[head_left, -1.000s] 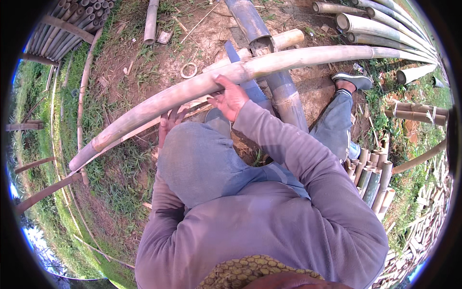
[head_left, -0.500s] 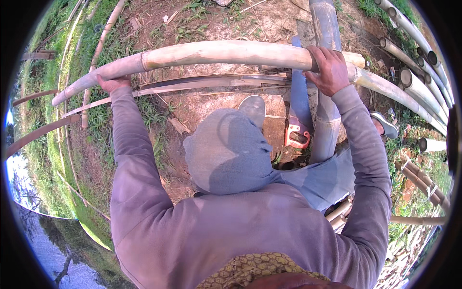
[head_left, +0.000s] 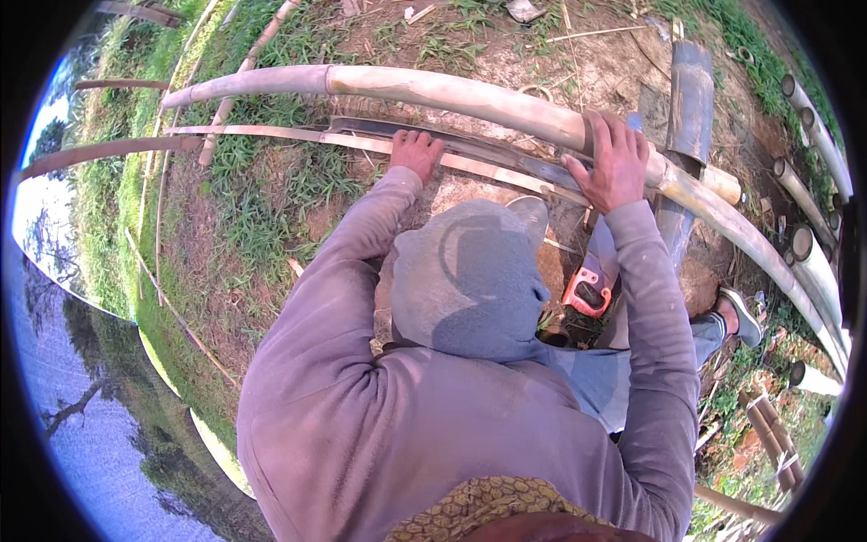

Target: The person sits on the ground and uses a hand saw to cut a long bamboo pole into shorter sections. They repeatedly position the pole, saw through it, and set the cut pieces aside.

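Observation:
A long, pale bamboo pole (head_left: 470, 98) runs across in front of me. My right hand (head_left: 619, 172) is closed over it, fingers on top and thumb along the near side. Just on the near side of that pole lies a split bamboo length (head_left: 515, 163) with a pale edge. My left hand (head_left: 418, 155) has its fingers curled over the split piece. Close to my right forearm rests a handsaw (head_left: 589, 291) with an orange handle, its blade partly hidden. A thick grey bamboo post (head_left: 689, 99) lies crosswise beneath the long pole.
Cut bamboo poles (head_left: 808, 244) lie at the right, by a tied bundle of bamboo (head_left: 772, 434). A shoe (head_left: 742, 316) shows beside the post. Thin bamboo rails (head_left: 117, 154) stretch over grass at the left. My knee (head_left: 470, 280) fills the middle.
My left hand has let go of the long pole's left part and come right to the split bamboo. My right hand stays on the pole. The whole view has turned somewhat.

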A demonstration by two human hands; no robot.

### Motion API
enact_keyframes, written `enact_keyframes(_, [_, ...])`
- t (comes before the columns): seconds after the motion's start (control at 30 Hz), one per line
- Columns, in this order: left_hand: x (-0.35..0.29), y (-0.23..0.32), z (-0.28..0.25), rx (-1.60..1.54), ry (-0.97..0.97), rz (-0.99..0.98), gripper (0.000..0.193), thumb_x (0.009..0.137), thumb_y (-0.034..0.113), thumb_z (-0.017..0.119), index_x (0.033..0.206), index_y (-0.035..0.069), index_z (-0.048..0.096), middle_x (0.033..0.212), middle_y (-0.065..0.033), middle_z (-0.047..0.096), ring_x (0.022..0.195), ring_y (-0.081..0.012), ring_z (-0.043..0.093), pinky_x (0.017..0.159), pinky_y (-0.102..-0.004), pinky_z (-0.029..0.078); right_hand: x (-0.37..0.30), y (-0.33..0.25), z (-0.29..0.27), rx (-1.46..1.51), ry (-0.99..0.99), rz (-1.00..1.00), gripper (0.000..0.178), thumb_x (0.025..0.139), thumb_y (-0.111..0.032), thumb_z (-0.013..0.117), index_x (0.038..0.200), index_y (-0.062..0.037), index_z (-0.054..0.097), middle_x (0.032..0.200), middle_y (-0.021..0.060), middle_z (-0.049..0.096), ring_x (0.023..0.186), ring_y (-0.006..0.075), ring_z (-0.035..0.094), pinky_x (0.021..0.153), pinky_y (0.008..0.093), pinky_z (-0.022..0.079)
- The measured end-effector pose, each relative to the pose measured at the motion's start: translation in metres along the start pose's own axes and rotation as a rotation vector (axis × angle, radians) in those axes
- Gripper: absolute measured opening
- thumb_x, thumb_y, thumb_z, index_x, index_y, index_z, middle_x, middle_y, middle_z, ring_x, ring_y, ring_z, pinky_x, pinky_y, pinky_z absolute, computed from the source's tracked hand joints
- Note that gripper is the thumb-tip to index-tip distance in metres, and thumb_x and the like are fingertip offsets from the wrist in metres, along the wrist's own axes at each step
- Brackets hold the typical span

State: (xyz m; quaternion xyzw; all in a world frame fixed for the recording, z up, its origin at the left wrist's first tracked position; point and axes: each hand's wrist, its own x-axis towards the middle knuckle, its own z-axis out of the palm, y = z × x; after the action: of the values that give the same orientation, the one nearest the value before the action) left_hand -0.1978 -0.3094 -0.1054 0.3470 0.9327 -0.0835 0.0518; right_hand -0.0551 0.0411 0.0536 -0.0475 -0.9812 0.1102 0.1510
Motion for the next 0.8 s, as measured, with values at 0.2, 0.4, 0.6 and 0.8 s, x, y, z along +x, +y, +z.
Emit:
enact_keyframes(0.2, [-0.024,-0.015,-0.067,-0.321,0.344,0.367,0.027,0.078,0.012,0.073,0.104,0.019,0.069,0.095,-0.0102,0.058,0.081,-0.0345,0.069,0.067,-0.0494,0.056,-0.078,-0.01,0.002,0.02,-0.073,-0.29,0.069,0.09,-0.039,0.077,0.146,-0.0046,0.055,0.147,0.0159,0.057,0.136,0.0353,0.054,0.123,0.0554,0.032])
enact_keyframes(0.4, [-0.044,0.008,-0.117,-0.414,0.457,0.399,0.015,0.079,0.012,0.073,0.091,0.016,0.066,0.092,-0.008,0.057,0.08,-0.0301,0.071,0.066,-0.0468,0.057,-0.118,0.003,-0.004,0.13,-0.317,-0.193,0.059,0.093,-0.039,0.075,0.141,-0.0089,0.06,0.106,0.0148,0.065,0.088,0.0353,0.069,0.079,0.0479,0.055])
enact_keyframes(0.6, [0.006,0.032,-0.157,-0.309,0.6,0.462,0.009,0.087,0.02,0.07,0.085,0.016,0.063,0.092,-0.0063,0.059,0.08,-0.0274,0.071,0.065,-0.0438,0.057,-0.108,0.026,-0.046,0.183,-0.092,-0.108,0.044,0.096,-0.025,0.074,0.137,-0.0106,0.067,0.096,0.0156,0.064,0.086,0.0368,0.068,0.077,0.0472,0.054])
enact_keyframes(0.8, [0.048,0.039,-0.18,-0.288,0.687,0.498,0.011,0.083,0.022,0.074,0.086,0.019,0.064,0.094,-0.0048,0.06,0.081,-0.0272,0.071,0.067,-0.0464,0.057,-0.09,0.037,-0.061,0.178,0.077,-0.104,0.043,0.096,-0.026,0.074,0.136,-0.0122,0.07,0.098,0.0156,0.067,0.088,0.0372,0.068,0.078,0.048,0.053])
